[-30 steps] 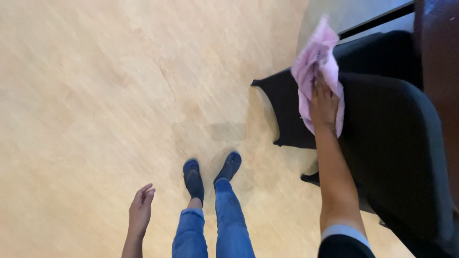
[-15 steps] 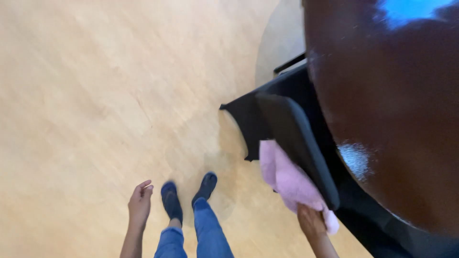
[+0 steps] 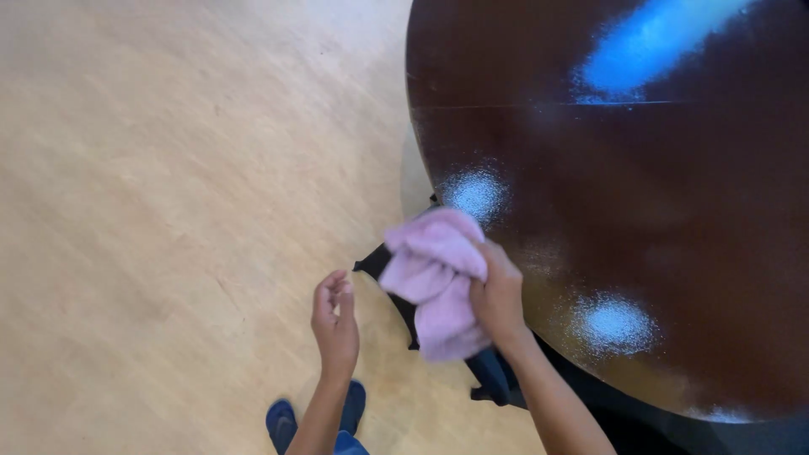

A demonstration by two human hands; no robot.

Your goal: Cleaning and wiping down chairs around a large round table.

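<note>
My right hand (image 3: 499, 297) grips a bunched pink cloth (image 3: 434, 278) in the air beside the rim of a round, glossy dark brown table (image 3: 640, 194). My left hand (image 3: 335, 318) is raised just left of the cloth, fingers loosely curled with nothing in them, not touching the cloth. Under the cloth and the table's edge, part of a black chair (image 3: 489, 371) shows. My feet in dark blue shoes (image 3: 282, 421) stand on the floor below.
Light wooden floor (image 3: 168, 168) fills the left half of the view. The table top carries bright reflections of light and takes up the right side.
My right hand lifted the pink cloth off the black chair and brought it up beside the table's rim. My left hand rose toward the cloth. The view swung over the table.
</note>
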